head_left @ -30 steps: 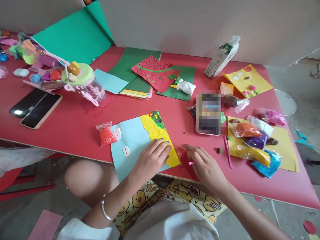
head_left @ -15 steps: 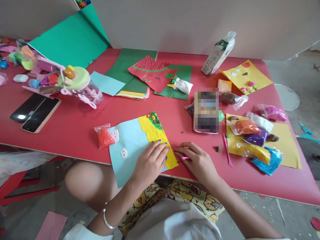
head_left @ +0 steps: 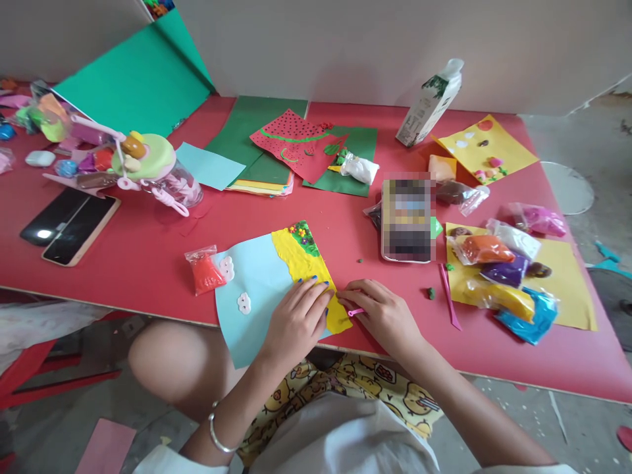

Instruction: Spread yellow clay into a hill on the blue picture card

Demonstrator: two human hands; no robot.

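My left hand point(head_left: 300, 317) lies with its fingers stretched over the yellow clay strip point(head_left: 301, 260) on a light blue paper point(head_left: 261, 283). At the strip's far end is a green clay patch point(head_left: 305, 238) with small flowers. Two white clay clouds point(head_left: 243, 303) sit on the blue part. My right hand point(head_left: 388, 316) is closed at the paper's right edge, with a slim pink clay tool point(head_left: 355, 312) in it. Its fingertips are at the yellow edge; whether they pinch something small as well, I cannot tell. A bag of red clay point(head_left: 205, 271) overlaps the paper's left edge.
Right of my hands lie a pink plastic knife point(head_left: 449, 297), green clay bits point(head_left: 431, 293) and several clay bags point(head_left: 506, 270) on yellow paper. A phone point(head_left: 407, 224), a carton point(head_left: 430, 105) and a watermelon picture point(head_left: 296, 145) are farther back. A lidded jar point(head_left: 158, 168) stands left.
My right hand has moved slightly left, bringing its fingertips and the pink tool's tip to the yellow edge. My left hand stays in place on the paper.
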